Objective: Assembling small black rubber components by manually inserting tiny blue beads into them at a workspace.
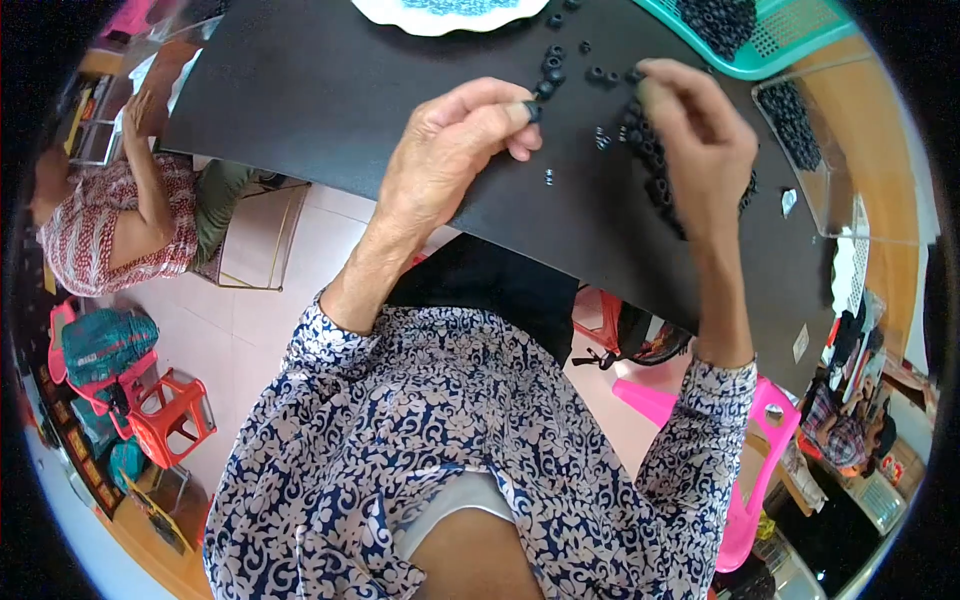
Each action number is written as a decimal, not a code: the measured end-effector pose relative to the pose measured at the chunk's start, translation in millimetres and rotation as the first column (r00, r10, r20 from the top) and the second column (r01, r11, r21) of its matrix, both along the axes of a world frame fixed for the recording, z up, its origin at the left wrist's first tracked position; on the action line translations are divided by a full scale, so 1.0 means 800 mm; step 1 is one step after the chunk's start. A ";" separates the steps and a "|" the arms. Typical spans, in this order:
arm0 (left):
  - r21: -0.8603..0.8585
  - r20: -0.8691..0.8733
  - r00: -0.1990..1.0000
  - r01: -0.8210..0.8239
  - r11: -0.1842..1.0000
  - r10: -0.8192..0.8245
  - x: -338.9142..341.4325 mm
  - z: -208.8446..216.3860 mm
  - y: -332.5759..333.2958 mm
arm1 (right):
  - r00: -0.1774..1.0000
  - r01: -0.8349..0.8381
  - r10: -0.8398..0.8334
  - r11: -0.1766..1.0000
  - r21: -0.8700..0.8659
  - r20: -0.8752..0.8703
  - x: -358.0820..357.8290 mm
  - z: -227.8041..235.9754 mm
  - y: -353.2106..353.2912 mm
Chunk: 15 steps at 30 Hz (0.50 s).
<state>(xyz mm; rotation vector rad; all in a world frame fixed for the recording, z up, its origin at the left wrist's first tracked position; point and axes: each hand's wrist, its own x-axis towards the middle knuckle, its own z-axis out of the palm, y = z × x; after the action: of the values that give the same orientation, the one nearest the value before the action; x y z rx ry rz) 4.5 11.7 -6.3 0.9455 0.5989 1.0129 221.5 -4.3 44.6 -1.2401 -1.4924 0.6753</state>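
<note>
My left hand (440, 150) is closed in a pinch over the dark table, with a small black ring-shaped part (533, 111) between thumb and forefinger. To the right, my right hand (705, 140) is slightly smeared by motion, its thumb and forefinger together; what they hold, if anything, I cannot make out. A loose black part (635, 75) lies by those fingertips. Beneath this hand spreads a pile of black parts (660, 190), partly hidden. A short row of similar parts (553, 63) lies beyond my left fingertips. Tiny shiny metal pieces (602, 139) rest between the hands.
A white scalloped dish (430, 22) with blue bits stands at the far edge. At the far right are a green basket (790, 45) of black parts and a clear tray (835, 210) with more. Another person (120, 215) sits at the left. A pink chair (745, 500) stands at the right.
</note>
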 end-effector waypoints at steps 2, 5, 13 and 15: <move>-0.016 0.064 0.998 -0.011 1.000 0.012 -0.001 0.001 0.002 | 0.992 0.119 -0.118 0.992 -0.040 0.044 0.022 0.002 0.013; -0.007 0.109 0.993 -0.042 0.999 0.042 0.001 0.002 0.003 | 0.968 0.073 -0.059 0.996 -0.048 0.246 0.035 0.000 0.018; -0.025 0.152 0.982 -0.113 0.993 0.116 -0.003 0.000 0.001 | 0.816 -0.144 0.103 0.989 0.027 0.569 0.030 -0.002 0.029; -0.026 0.155 0.981 -0.114 0.993 0.117 -0.006 0.001 0.000 | 0.811 -0.130 0.093 0.991 0.023 0.577 0.033 -0.003 0.031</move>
<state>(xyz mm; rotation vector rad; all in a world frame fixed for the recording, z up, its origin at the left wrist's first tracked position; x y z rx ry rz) 0.1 11.6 -5.8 0.8145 0.5346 1.1722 248.2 20.5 41.9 -1.3876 -2.0834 0.3259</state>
